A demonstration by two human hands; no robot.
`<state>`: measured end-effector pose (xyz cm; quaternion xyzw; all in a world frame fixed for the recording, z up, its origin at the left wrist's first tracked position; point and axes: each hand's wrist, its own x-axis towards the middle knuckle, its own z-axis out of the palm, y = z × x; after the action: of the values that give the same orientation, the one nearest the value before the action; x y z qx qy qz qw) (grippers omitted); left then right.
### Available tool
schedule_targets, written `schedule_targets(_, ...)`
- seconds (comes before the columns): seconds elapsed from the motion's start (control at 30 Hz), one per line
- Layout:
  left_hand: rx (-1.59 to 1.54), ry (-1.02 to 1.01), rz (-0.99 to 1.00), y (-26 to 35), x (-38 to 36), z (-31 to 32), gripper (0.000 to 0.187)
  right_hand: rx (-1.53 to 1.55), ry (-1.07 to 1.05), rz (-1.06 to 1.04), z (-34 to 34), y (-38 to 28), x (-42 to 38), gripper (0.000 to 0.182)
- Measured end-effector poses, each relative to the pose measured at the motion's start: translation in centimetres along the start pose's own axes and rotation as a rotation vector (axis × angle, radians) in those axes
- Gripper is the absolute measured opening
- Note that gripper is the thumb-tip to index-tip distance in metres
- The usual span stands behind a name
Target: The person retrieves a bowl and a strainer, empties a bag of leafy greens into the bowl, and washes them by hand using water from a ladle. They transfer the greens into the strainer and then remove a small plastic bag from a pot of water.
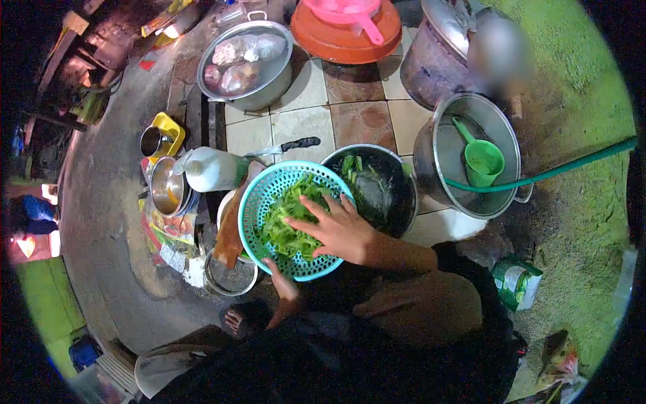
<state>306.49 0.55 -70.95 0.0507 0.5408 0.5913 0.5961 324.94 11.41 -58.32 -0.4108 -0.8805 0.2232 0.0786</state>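
A turquoise colander (pixel 247 232) holds chopped leafy greens (pixel 282 229). My left hand (pixel 285 288) grips its near rim, thumb over the edge and the other fingers mostly hidden below. Spread fingers of my right hand (pixel 340 232) lie on top of the greens, pressing against them. Just behind and to the right is a dark basin (pixel 397 195) of water with some green stems and leaves floating in it. A knife (pixel 282 147) with a black handle lies on the tiles beyond the colander.
Right of the basin stands a large metal pot (pixel 431 151) with a green dipper (pixel 483 161) inside and a green hose (pixel 572 168) across it. Bagged items sit in a metal pot (pixel 262 94) at the back. A white jug (pixel 214 170) and bowls (pixel 168 185) crowd the left.
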Motion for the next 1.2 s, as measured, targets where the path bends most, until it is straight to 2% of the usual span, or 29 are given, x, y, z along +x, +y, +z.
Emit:
schedule_targets(0.03, 0.0, -0.009, -0.001, -0.3, 0.3, -0.1, 0.07, -0.118, -0.057, -0.012, -0.4, 0.1, -0.2, 0.06)
schedule_targets(0.07, -0.018, 0.023, -0.006, -0.1, 0.0, 0.3, 0.07, -0.023, 0.095, -0.085, -0.3, 1.1, -0.7, 0.052)
schedule_targets(0.1, -0.036, 0.057, -0.011, 0.0, -0.2, 0.5, 0.069, -0.024, 0.094, -0.085, -0.3, 2.2, -1.4, 0.052)
schedule_targets(0.17, -0.008, 0.097, 0.002, -0.4, 0.2, -0.1, 0.07, 0.349, 0.251, 0.057, -0.4, 5.2, -2.8, 0.041)
schedule_targets(0.23, 0.024, 0.085, -0.015, -0.8, 0.8, -1.6, 0.072, 0.241, 0.494, 0.224, 1.1, 9.2, -4.9, 0.031)
schedule_targets(0.3, 0.021, 0.123, -0.007, -0.6, 0.6, -0.9, 0.074, 0.024, 0.344, 0.492, 2.5, 14.4, -5.9, 0.041)
schedule_targets(0.33, 0.017, 0.158, 0.007, -0.4, 0.4, -0.6, 0.075, 0.025, 0.344, 0.494, 3.5, 16.2, -6.5, 0.041)
schedule_targets(0.4, 0.042, 0.157, 0.018, 0.1, 0.3, -0.5, 0.075, -0.356, 0.344, 0.504, 5.5, 19.3, -7.5, 0.047)
schedule_targets(0.47, 0.07, 0.159, 0.028, 0.5, 0.3, -0.8, 0.075, -0.313, 0.379, 0.457, 8.2, 22.0, -9.0, 0.048)
schedule_targets(0.53, 0.209, 0.227, 0.134, 0.6, 0.2, -1.1, 0.074, -0.272, 0.41, 0.415, 9.7, 23.4, -10.0, 0.048)
schedule_targets(0.6, 0.183, 0.238, 0.119, 1.2, -0.3, 0.1, 0.074, -0.447, 0.372, 0.327, 10.4, 23.9, -10.3, 0.046)
schedule_targets(0.63, 0.154, 0.25, 0.108, 1.7, -0.6, 0.9, 0.074, -0.444, 0.369, 0.325, 10.5, 24.1, -10.2, 0.046)
schedule_targets(0.7, 0.113, 0.233, 0.068, 2.2, -0.9, 1.6, 0.074, -0.167, 0.59, 0.221, 9.6, 23.4, -9.7, 0.043)
schedule_targets(0.73, 0.125, 0.258, 0.079, 2.3, -0.9, 1.7, 0.074, -0.164, 0.591, 0.222, 9.5, 22.7, -9.6, 0.043)
schedule_targets(0.8, 0.139, 0.282, 0.084, 1.9, -0.4, 0.8, 0.075, -0.018, 0.152, 0.505, 8.6, 19.1, -9.0, 0.036)
schedule_targets(0.83, 0.073, 0.21, 0.046, 1.1, 0.5, -0.9, 0.076, -0.02, 0.151, 0.509, 9.7, 18.9, -9.2, 0.036)
schedule_targets(0.87, 0.006, 0.141, 0.008, 0.6, 0.9, -1.9, 0.078, -0.204, 0.064, 0.45, 11.5, 18.9, -9.4, 0.032)
schedule_targets(0.9, 0.004, 0.144, 0.006, 0.7, 0.6, -1.4, 0.078, -0.386, -0.024, 0.385, 12.3, 18.5, -9.5, 0.03)
schedule_targets(0.93, 0.011, 0.174, -0.006, 0.8, 0.3, -0.9, 0.076, -0.385, -0.027, 0.382, 13.0, 18.2, -9.7, 0.03)
schedule_targets(1.0, 0.024, 0.205, -0.013, 0.8, 0.7, -1.4, 0.073, 0.034, -0.219, 0.577, 12.8, 16.1, -9.4, 0.039)
schedule_targets(1.03, 0.038, 0.185, 0.016, 0.1, 1.4, -2.7, 0.073, 0.039, -0.217, 0.578, 12.5, 14.7, -9.2, 0.039)
schedule_targets(1.1, 0.053, 0.154, 0.043, -0.3, 1.8, -3.4, 0.072, 0.329, -0.167, 0.663, 11.3, 11.7, -8.5, 0.048)
schedule_targets(1.2, 0.059, 0.154, 0.097, 0.1, 1.2, -2.4, 0.072, 0.446, -0.096, 0.758, 15.6, 10.4, -8.0, 0.052)
